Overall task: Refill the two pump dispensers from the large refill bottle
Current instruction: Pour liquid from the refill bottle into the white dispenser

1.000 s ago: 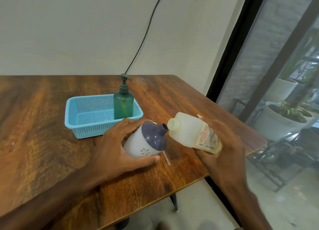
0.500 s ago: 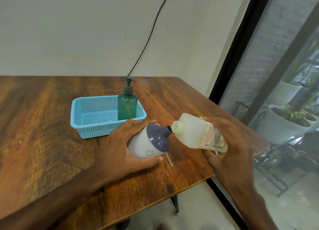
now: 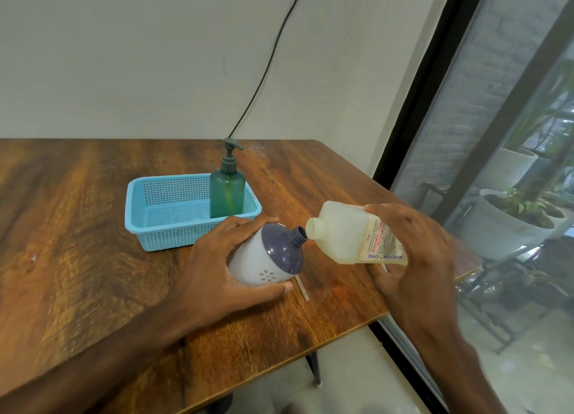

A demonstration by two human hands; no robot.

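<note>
My left hand (image 3: 214, 277) grips the tilted white-and-navy round dispenser (image 3: 267, 258) (pump off) — my right hand (image 3: 410, 252) holds the translucent plastic refill bottle (image 3: 344, 236), mouths nearly touching.

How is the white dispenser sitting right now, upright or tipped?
Tipped. The left hand holds the white dispenser leaning right, its bare threaded neck pointing at the mouth of the refill bottle.
</note>
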